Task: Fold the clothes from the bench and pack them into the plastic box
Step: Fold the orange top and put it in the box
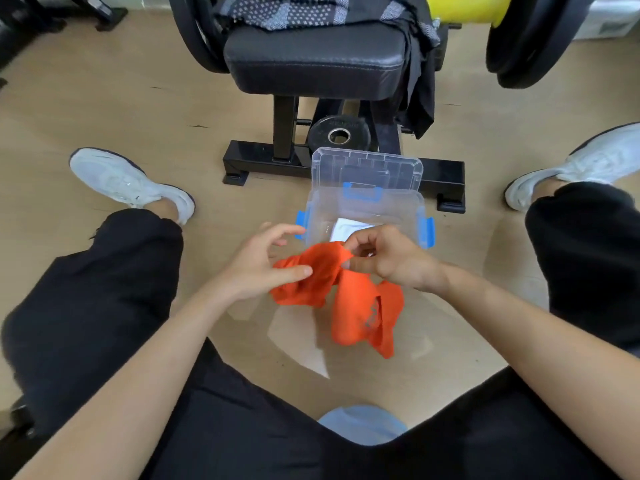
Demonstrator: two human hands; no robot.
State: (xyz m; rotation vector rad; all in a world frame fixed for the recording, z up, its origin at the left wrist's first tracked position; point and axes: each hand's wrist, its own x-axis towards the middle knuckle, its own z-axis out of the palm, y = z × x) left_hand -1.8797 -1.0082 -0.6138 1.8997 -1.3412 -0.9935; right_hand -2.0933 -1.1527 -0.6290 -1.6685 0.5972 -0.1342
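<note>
From the head camera, a person sits on the floor with legs spread, black trousers and white shoes at the left and right edges. Both hands hold an orange garment (pixel 349 299) in the air at the middle of the view, just near of the plastic box (pixel 363 209). The right hand (pixel 391 258) pinches the garment's upper edge between thumb and fingers, closed on the cloth. The left hand (pixel 263 265) lies against the left part of the garment with its thumb on the fabric and its fingers spread loosely apart; whether it truly grips the cloth cannot be told. The rest of the garment hangs down crumpled below the right hand.

The box is clear with blue clips and stands open on the wooden floor, its lid (pixel 367 168) upright at the far side. A white folded item (pixel 349 227) lies inside it. Beyond the box stands a black padded bench (pixel 315 60), with a dark patterned garment (pixel 294 10) lying on its far part and draping down its right side.
</note>
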